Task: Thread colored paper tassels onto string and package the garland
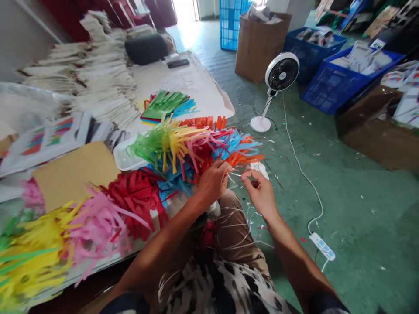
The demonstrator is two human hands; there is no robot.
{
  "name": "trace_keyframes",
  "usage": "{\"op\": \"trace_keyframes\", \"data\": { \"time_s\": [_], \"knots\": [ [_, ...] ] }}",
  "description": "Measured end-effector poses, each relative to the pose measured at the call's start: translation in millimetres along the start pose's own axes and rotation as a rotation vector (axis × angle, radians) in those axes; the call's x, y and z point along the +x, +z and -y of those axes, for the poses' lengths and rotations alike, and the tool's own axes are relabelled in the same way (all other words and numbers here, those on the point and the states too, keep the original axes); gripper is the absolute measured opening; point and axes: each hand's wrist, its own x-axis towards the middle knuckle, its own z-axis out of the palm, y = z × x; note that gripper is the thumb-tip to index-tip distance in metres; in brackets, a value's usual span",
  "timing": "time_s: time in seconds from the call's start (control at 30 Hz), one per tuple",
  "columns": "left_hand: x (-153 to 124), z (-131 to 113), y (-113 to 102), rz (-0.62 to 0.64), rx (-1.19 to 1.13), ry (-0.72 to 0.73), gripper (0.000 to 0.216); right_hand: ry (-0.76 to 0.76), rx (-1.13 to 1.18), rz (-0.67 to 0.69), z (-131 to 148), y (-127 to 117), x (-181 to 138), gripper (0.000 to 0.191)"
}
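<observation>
My left hand [213, 182] is closed, its fingertips at the orange paper tassel [245, 158], pinching a white string [235, 175]. The string runs taut to my right hand [261, 192], whose thumb and forefinger pinch it. Just beyond my left hand lies a row of fringed paper tassels: light blue [234, 145], pink [200, 144], yellow [179, 141] and green [147, 144]. How my left fingers grip the orange paper is partly hidden. Loose white string [240, 237] trails over my right knee.
On the table lie red [135, 200], pink [96, 222] and yellow fringe [39, 248], a white tray [126, 155], green fringed sheets [166, 104] and stacked white bundles [98, 74]. A fan [268, 104], power strip [322, 246], carton [258, 48] and blue crates [327, 87] stand on the floor.
</observation>
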Motion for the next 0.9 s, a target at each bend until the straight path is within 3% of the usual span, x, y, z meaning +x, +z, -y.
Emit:
{"op": "trace_keyframes", "data": {
  "time_s": [0.13,0.23,0.33,0.47,0.6,0.77,0.9],
  "knots": [
    [2.0,-9.7,-8.5,-0.151,-0.069,-0.003,0.042,-0.017,0.066,0.028,7.7,-0.5,1.4,0.029],
    [-0.1,-15.6,-17.8,-0.251,-0.165,0.003,0.042,0.060,0.261,0.103,18.4,4.6,11.7,0.033],
    [-3.7,-18.8,-25.9,-0.285,-0.270,0.032,0.038,0.149,0.420,0.181,30.5,11.2,28.9,0.039],
    [-8.2,-17.2,-35.7,-0.361,-0.520,0.007,0.026,0.201,0.476,0.184,44.2,14.7,45.5,0.040],
    [-9.5,-16.2,-41.0,-0.335,-0.848,-0.002,0.040,0.225,0.544,0.180,55.1,12.3,45.6,0.043],
    [-3.5,-26.6,-37.9,-0.409,-0.831,-0.011,0.005,0.181,0.547,0.139,62.2,12.7,36.5,0.043],
    [-2.8,-34.3,-39.3,-0.434,-0.738,-0.033,0.003,0.154,0.493,0.159,61.3,8.7,30.3,0.042]
  ]
}}
